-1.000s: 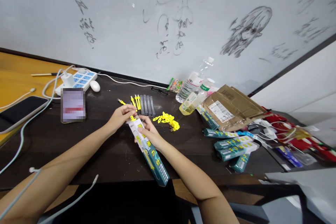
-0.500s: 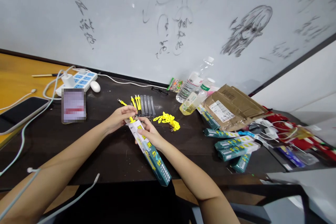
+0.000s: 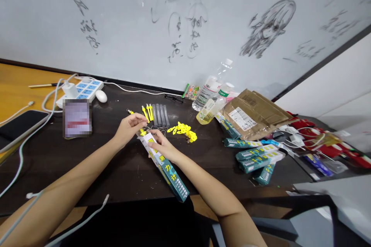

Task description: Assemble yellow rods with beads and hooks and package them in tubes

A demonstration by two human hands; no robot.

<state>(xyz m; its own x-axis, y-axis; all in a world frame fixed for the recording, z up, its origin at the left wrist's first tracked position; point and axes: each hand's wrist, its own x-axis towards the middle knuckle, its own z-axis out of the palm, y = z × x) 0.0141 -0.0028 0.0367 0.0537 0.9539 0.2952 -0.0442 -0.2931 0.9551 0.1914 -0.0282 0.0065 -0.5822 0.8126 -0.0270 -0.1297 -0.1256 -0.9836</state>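
My right hand (image 3: 164, 146) is closed around a long green and white spring-scale box (image 3: 168, 168), which slants toward me with its open end away. At that end a spring scale's yellow top (image 3: 143, 132) sticks out. My left hand (image 3: 131, 128) pinches just above this top, its fingertips closed at the scale's thin end; the fingers partly hide it. Just beyond my hands lie several yellow scale rods (image 3: 149, 112), several clear plastic tubes (image 3: 160, 114) and a pile of small yellow parts (image 3: 183, 128). Thin metal hooks lie by the tubes, partly behind my right hand.
Several more boxes (image 3: 257, 158) lie at the right, near a brown parcel bag (image 3: 252, 115) and bottles (image 3: 213, 94). At the left are a power strip (image 3: 87, 89), a white mouse (image 3: 101, 96) and a phone (image 3: 20, 129). White cables cross the left side. A whiteboard (image 3: 130, 27) stands behind.
The camera view has shifted slightly. My left hand has tilted a little at the box's open end, and its fingertips are still on the scale's end. My right hand keeps its hold.
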